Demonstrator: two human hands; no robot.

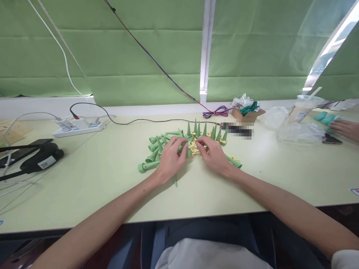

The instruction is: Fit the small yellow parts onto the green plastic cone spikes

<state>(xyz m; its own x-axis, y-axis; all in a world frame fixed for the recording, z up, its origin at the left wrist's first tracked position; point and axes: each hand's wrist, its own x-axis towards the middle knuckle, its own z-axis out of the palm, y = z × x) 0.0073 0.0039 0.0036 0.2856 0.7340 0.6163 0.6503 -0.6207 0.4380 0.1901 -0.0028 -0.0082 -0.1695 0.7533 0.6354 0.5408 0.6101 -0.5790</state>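
Note:
My left hand (171, 158) is closed, thumb and fingers pinched together over the pile; what they hold, if anything, is too small to make out. Facing it, my right hand (214, 155) is closed in a pinch at a small yellow plastic piece (194, 146). More small yellow pieces lie in a heap between and below the hands. Green plastic tubes (148, 165) with wider ridged ends lie to the left, partly hidden by my left hand. Pointed green cones (198, 129) stand upright behind the hands, some with yellow pieces at their bases. Another green tube (233, 161) lies beside my right wrist.
A power strip (80, 128) and a black strapped device (42, 157) lie left. Behind the pile runs a black cable (151, 120). Rightward are a cardboard box (248, 116), a plastic cup (301, 110), a clear bag (301, 133) and another person's hand (346, 129) at teal objects.

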